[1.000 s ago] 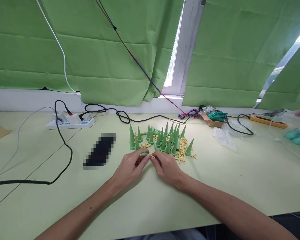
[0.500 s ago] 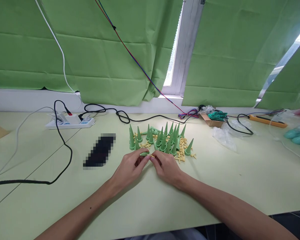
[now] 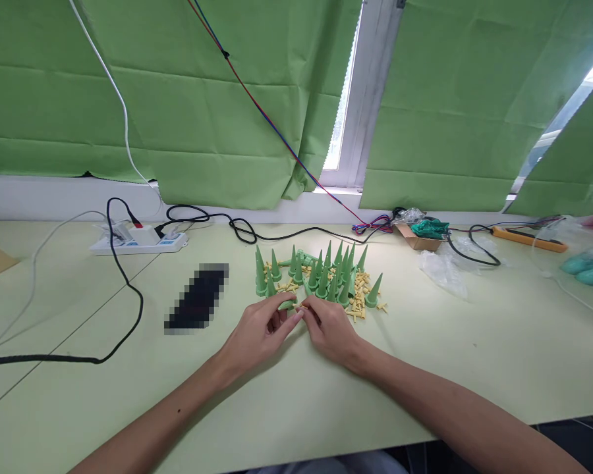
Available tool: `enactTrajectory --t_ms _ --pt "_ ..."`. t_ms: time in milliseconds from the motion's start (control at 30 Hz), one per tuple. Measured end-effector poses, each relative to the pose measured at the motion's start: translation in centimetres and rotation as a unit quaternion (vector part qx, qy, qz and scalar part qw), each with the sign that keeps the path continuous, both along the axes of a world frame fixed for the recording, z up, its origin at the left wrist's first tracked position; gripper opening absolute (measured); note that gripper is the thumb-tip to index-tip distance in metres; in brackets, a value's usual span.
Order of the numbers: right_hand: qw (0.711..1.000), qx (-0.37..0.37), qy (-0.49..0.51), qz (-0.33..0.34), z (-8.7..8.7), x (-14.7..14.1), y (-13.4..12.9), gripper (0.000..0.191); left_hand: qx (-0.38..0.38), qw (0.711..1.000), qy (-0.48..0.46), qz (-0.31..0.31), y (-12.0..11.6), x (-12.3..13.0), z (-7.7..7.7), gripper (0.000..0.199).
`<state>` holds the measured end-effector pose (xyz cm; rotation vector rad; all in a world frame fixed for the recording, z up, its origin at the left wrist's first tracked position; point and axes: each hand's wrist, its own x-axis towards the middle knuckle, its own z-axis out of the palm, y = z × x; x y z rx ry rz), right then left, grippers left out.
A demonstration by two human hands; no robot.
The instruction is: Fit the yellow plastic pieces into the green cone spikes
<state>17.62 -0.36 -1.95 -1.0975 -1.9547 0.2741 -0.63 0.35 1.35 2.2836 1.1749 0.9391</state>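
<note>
Between the fingers of my left hand (image 3: 261,329) is a green plastic cone (image 3: 287,305), lying sideways and partly covered by the fingers. My right hand (image 3: 332,329) pinches a small yellow plastic piece (image 3: 301,305) right at the cone's end; whether the two parts are joined is too small to tell. Just beyond my hands, several green cones (image 3: 322,283) stand upright on their round bases. Loose yellow pieces (image 3: 360,296) lie scattered among and beside them.
A white power strip (image 3: 172,244) with a black cable (image 3: 139,296) sits back left. A blurred dark patch (image 3: 197,299) lies left of my hands. Toward the back right are a small cardboard box (image 3: 418,238), a clear plastic bag (image 3: 445,273) and an orange-yellow tool (image 3: 528,239).
My left thumb has shifted slightly right and the fingers have opened a little around the cone. My right hand has barely moved, still at the cone's end.
</note>
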Motion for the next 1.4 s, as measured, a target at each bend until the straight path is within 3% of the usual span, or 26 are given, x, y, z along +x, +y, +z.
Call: enactTrajectory --t_ms 233,433,700,1100,1300,1400 --pt "1.000 0.007 0.011 -0.008 0.0 0.0 0.2 0.028 -0.015 0.999 0.004 -0.035 -0.1 -0.1 0.0 0.043" --pt "0.999 0.010 0.015 -0.034 0.3 0.1 0.2 0.032 0.029 0.997 0.025 -0.073 -0.2 -0.3 0.1 0.050" --pt "0.998 0.023 0.036 -0.044 0.2 0.1 0.2 0.034 0.029 0.995 0.035 -0.091 0.1 -0.5 0.1 0.055" --pt "0.995 0.042 0.048 -0.071 0.4 0.0 0.1 0.037 -0.117 0.987 -0.111 0.009 -0.3 0.3 0.9 0.023" --pt "0.996 0.050 0.060 -0.051 0.5 -0.1 -0.1 0.038 -0.151 0.983 -0.102 0.003 0.0 0.3 1.0 0.052" --pt "0.996 0.058 0.060 -0.025 0.5 -0.1 -0.2 0.036 -0.200 0.973 -0.114 -0.010 0.2 0.2 0.7 0.055"
